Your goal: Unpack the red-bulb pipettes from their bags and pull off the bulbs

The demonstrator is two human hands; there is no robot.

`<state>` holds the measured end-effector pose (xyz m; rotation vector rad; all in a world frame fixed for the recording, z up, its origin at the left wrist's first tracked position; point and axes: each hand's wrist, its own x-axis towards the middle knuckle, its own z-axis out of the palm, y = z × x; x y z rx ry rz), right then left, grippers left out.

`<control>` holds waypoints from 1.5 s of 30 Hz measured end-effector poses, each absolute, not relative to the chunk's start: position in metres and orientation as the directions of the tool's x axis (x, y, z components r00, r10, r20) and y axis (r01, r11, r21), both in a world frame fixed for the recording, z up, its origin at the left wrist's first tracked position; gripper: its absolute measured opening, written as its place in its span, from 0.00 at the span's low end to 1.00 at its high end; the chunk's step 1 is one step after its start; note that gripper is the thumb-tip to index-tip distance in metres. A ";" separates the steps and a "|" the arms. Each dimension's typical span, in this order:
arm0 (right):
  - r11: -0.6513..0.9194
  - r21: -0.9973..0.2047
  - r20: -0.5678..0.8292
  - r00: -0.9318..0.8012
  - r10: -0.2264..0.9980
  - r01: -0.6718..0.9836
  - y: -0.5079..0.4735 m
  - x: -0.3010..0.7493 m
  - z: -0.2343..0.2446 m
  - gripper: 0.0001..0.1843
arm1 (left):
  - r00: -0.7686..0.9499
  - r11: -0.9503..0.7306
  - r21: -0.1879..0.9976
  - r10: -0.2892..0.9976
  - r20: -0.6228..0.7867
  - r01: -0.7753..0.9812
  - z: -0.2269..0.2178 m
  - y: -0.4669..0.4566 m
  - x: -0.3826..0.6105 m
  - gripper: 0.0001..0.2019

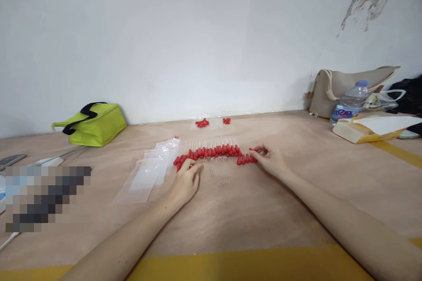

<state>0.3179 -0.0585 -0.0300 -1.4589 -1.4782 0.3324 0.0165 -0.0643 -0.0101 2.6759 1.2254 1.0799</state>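
Observation:
Red rubber bulbs (216, 151) lie packed in a row across the middle of the table, with thin clear tubes (220, 171) below and more behind them. They look like dropper parts. My left hand (187, 180) is at the row's left end, its fingers curled together; what they hold, if anything, is too small to make out. At the right end, several bulbs (243, 159) stand in a shorter line. There my right hand (268, 160) pinches a red rubber bulb (252, 151) between thumb and fingers.
Clear zip bags (150, 171) lie fanned out on the left. Farther back, a small bag (212, 124) has red bulbs on it. A green cooler bag (97, 125) stands by the wall; a water bottle (350, 103), a beige bag (343, 88) and an opened packet (362, 129) are at right.

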 end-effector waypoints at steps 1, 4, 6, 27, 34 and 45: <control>0.233 -0.757 0.438 0.210 0.874 0.611 -0.059 0.317 -0.028 0.12 | 0.443 -0.676 0.298 0.693 0.569 0.674 -0.008 -0.065 0.019 0.12; 0.235 -0.685 0.480 0.185 0.857 0.689 -0.062 0.313 -0.021 0.10 | 0.400 -0.613 0.363 0.761 0.511 0.701 -0.003 -0.068 0.028 0.10; 0.228 -0.624 0.511 0.169 0.843 0.747 -0.065 0.311 -0.017 0.09 | 0.392 -0.589 0.412 0.791 0.470 0.695 0.000 -0.070 0.033 0.09; 0.165 -0.426 0.453 0.052 0.890 0.890 -0.057 0.274 0.021 0.12 | 0.238 -0.469 0.313 0.793 0.561 0.826 0.003 -0.057 0.009 0.02; 0.100 -0.215 0.422 0.001 0.907 0.972 -0.039 0.250 0.012 0.20 | 0.268 -0.472 0.240 0.773 0.575 0.848 -0.001 -0.052 0.003 0.03; 0.369 -0.371 0.649 -0.046 0.759 0.852 -0.068 0.266 0.016 0.11 | 0.375 -0.591 0.248 0.728 0.574 0.768 0.001 -0.058 0.007 0.14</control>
